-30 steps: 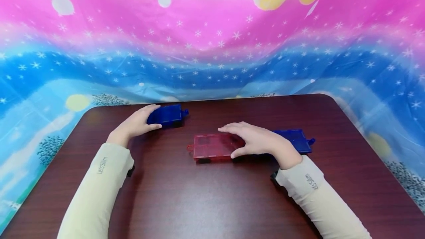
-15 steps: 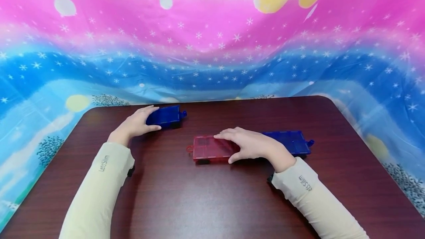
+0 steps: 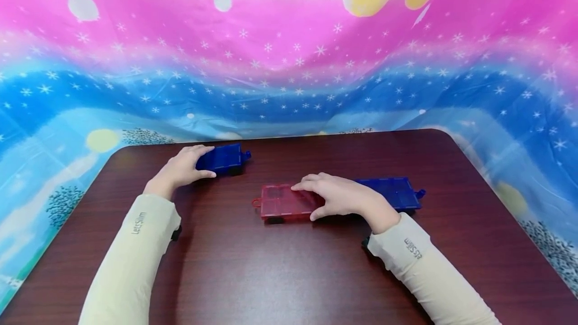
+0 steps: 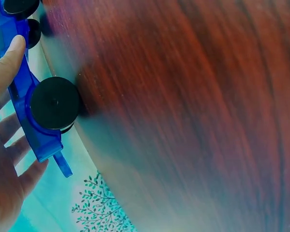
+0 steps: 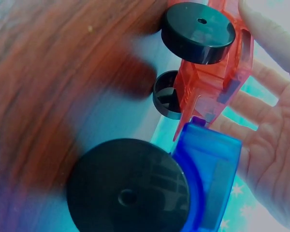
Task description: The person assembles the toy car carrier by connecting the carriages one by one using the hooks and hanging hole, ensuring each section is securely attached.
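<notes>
At the far left of the table, my left hand (image 3: 180, 167) grips a translucent blue flat toy car (image 3: 228, 158) across its back end, thumb on the near side, fingers on the far side. A peg juts from its right end. In the left wrist view, its black wheel (image 4: 55, 102) hangs below the blue frame. Right of centre, my right hand (image 3: 345, 197) holds a translucent red toy car (image 3: 280, 199) with a loop at its left end. Behind it stands a second blue toy car (image 3: 397, 192); the right wrist view shows the two meeting at a coupling (image 5: 198, 122).
A dark brown wooden table (image 3: 280, 275) lies under everything. A pink and blue patterned cloth (image 3: 289, 64) hangs around its back and sides. The left blue car is near the back edge.
My right hand has shifted slightly left along the red car, showing more of the blue car behind. My left hand and its blue car have moved slightly left.
</notes>
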### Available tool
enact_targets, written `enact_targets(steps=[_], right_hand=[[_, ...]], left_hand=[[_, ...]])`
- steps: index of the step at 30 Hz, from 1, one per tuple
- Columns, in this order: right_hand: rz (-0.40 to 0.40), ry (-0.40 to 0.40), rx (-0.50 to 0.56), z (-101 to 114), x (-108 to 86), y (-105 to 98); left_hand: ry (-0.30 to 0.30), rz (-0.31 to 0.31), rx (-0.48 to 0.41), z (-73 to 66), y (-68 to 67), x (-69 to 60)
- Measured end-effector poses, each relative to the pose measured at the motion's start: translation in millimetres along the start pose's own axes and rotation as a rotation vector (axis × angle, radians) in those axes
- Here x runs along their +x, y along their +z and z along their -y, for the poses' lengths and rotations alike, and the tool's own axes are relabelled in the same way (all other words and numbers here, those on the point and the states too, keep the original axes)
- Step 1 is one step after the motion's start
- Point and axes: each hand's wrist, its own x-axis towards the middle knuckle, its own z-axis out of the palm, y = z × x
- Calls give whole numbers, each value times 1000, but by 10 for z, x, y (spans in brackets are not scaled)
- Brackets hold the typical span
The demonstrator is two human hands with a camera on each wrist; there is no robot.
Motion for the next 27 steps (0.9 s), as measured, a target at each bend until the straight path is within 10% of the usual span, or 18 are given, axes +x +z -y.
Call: enact_targets(steps=[27], right_hand=[[-13, -28, 9, -52, -45, 18]], left_hand=[[64, -3, 28, -12, -73, -281]])
